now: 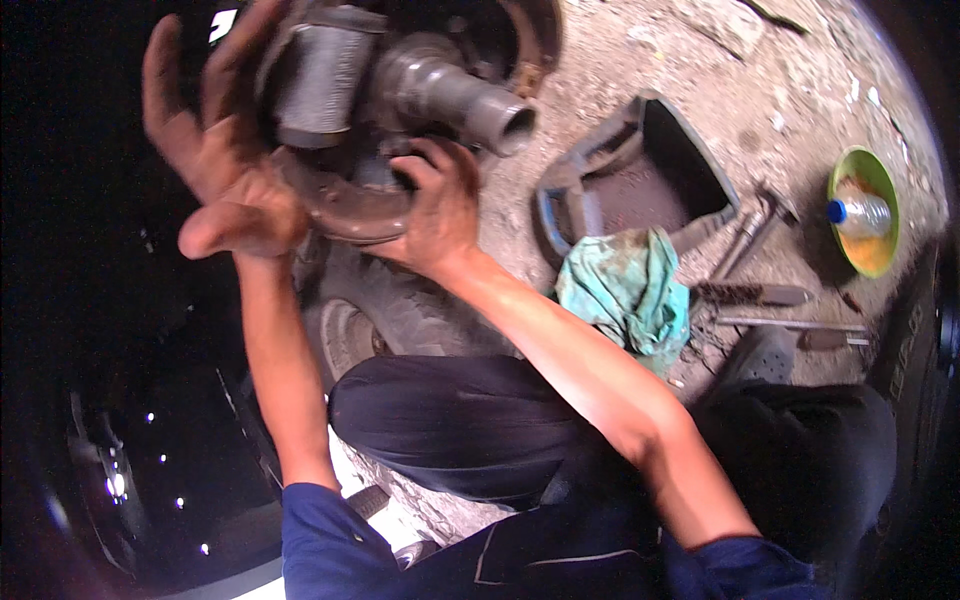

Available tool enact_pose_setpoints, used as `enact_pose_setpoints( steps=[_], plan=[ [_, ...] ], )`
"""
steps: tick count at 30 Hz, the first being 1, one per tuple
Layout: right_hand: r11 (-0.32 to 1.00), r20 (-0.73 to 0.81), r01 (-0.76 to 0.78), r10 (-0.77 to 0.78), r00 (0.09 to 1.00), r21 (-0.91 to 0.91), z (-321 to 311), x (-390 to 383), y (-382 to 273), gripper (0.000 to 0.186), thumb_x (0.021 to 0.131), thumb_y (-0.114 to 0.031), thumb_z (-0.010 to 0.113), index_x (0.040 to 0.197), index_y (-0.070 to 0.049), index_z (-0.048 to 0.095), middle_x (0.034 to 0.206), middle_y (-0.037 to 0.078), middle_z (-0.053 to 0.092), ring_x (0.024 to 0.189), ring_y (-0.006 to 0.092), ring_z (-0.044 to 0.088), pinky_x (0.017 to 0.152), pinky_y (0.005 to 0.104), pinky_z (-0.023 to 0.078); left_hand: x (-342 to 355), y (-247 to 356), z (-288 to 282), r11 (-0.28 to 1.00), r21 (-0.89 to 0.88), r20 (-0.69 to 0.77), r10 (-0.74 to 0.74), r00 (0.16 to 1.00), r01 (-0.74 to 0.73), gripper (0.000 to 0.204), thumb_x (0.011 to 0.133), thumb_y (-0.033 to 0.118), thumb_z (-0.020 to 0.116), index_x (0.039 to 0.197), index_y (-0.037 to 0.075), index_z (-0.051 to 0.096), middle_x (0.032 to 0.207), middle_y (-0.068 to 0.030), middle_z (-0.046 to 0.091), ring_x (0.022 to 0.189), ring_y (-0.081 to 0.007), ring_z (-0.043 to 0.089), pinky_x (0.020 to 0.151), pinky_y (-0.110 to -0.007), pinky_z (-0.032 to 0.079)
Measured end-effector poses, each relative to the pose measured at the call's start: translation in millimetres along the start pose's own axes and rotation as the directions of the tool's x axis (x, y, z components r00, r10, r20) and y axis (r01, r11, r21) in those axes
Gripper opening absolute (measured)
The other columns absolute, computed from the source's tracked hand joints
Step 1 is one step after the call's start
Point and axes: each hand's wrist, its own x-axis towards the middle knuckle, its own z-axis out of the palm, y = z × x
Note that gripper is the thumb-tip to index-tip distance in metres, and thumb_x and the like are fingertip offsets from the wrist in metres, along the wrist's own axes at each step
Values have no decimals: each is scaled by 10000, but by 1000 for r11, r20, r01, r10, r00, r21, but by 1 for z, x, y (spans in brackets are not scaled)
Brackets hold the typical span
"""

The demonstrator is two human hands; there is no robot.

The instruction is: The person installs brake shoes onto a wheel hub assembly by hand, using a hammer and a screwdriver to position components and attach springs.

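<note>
At the upper left, my left hand point(225, 175) has its fingers spread, and its palm rests against the left end of a curved brown brake shoe point(352, 212). My right hand point(442, 210) has its fingers curled round the other end of that brake shoe. Just above stands a wheel hub assembly with a hollow metal axle end point(460, 98) pointing right and down. Beside it is a grey ribbed metal block point(322, 80). Blur and my hands hide where the brake shoe meets the assembly.
A tyre point(405, 310) lies below my hands. To the right are a cut dark container point(715, 175), a teal rag point(625, 290), a hammer point(745, 235), a brush point(750, 292), metal rods point(790, 323) and a green bowl point(848, 165) with a bottle. Black bodywork point(120, 330) fills the left.
</note>
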Motion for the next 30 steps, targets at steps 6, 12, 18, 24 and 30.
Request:
enact_pose_setpoints(
  steps=[6,12,18,24,30],
  plan=[
    [1000,17,-22,22,1000,-21,-6,-3,1,1081,421,-531,884,1287,-121,385,1293,148,427,1204,390,422,1032,546,308,-7,3,-1,882,406,118,211,970,-241,492,1005,258,533,1340,-82,414,1317,-284,533,1200,-334,558,1027,-441,461],
    [999,-4,-40,40,999,-2,-4,-3,-1,1076,412,-498,890,1288,-122,391,1293,144,435,1192,383,451,1029,540,308,-35,18,28,787,615,-262,144,954,50,534,847,188,768,1254,-53,520,1253,-174,583,1150,-268,554,1023,-381,436],
    [992,103,-126,126,987,-1,-7,-1,-6,852,483,-228,815,1248,-159,448,1282,161,431,1195,422,424,1043,571,306,-84,9,31,676,696,-304,-29,952,242,995,674,192,910,1402,-57,278,1368,-243,430,1247,-318,472,1085,-449,399],
    [980,153,-162,143,978,117,-23,5,-5,720,552,-148,758,1221,-97,497,1200,194,477,1174,459,433,1041,561,353,-82,6,44,619,719,-403,1,915,316,931,611,212,940,1334,-44,413,1316,-220,504,1178,-302,536,1036,-444,454],
    [969,316,-159,94,944,189,-54,6,0,682,634,-264,805,1211,-81,491,1210,202,487,1179,414,467,1072,545,326,-80,11,41,495,785,-412,-31,911,372,805,678,240,903,1310,-23,478,1314,-202,525,1186,-302,545,1031,-425,452]
  ],
)
